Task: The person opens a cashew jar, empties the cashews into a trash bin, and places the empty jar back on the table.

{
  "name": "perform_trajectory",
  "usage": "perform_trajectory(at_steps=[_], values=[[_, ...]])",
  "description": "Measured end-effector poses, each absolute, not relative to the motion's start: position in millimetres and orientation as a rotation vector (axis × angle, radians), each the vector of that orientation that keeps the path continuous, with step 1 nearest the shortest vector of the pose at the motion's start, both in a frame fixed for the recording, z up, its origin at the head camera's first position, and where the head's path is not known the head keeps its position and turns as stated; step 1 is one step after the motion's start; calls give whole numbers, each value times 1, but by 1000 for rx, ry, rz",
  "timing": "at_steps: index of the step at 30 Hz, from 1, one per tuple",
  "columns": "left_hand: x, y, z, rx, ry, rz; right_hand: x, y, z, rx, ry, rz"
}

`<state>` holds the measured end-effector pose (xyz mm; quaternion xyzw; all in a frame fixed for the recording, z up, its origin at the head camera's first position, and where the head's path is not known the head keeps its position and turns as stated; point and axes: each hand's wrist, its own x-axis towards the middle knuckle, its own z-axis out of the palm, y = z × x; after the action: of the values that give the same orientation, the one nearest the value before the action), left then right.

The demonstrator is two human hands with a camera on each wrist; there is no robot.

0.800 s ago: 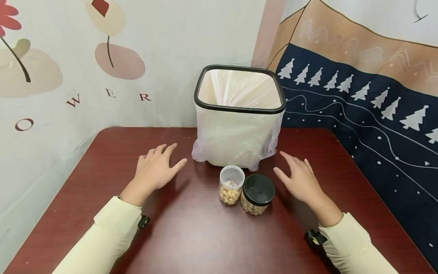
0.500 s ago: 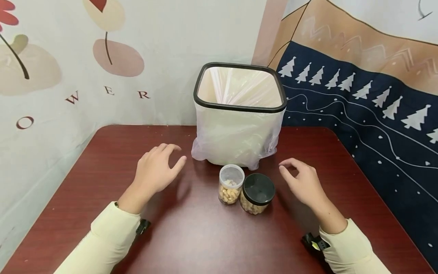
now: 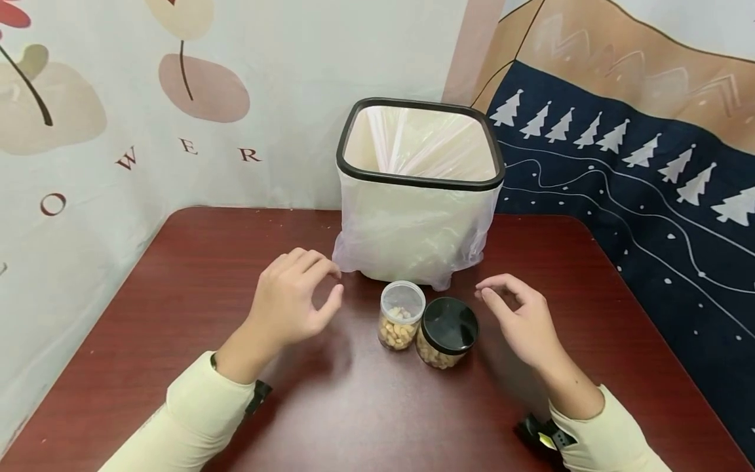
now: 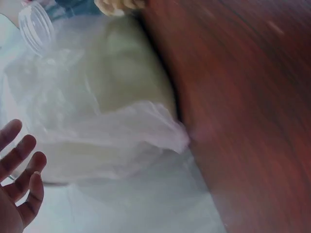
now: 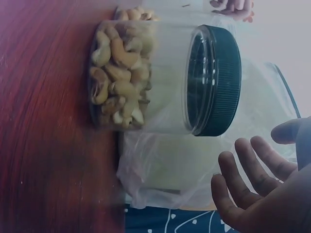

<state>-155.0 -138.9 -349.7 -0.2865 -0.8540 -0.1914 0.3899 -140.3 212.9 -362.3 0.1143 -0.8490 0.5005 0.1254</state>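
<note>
Two nut jars stand upright side by side in the head view. One jar (image 3: 398, 329) has a clear, whitish top and pale nuts inside. The other jar (image 3: 446, 331) is wider, with a black lid; cashews (image 5: 119, 73) fill its lower part in the right wrist view. My left hand (image 3: 295, 298) hovers left of the clear-topped jar, fingers loosely bent, holding nothing. To the right of the black-lidded jar is my right hand (image 3: 522, 318), thumb and forefinger curved close together and apart from the jar. Between its fingers nothing shows.
A pale bin (image 3: 413, 226) with a black rim and a thin plastic bag inside stands just behind the jars. Everything rests on a dark red-brown table (image 3: 366, 413). Printed cloth (image 3: 289, 78) hangs along the back and sides.
My left hand has moved right, nearer the clear-topped jar, and its fingers have bent more. My right hand's thumb and forefinger have drawn together. The jars and bin stay in place.
</note>
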Motion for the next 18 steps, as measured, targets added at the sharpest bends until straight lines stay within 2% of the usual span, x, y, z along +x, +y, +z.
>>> perform_trajectory(at_steps=[18], values=[[-147, -68, -334, -1004, -2053, -592, -145, 216, -372, 436, -2490, 1543]])
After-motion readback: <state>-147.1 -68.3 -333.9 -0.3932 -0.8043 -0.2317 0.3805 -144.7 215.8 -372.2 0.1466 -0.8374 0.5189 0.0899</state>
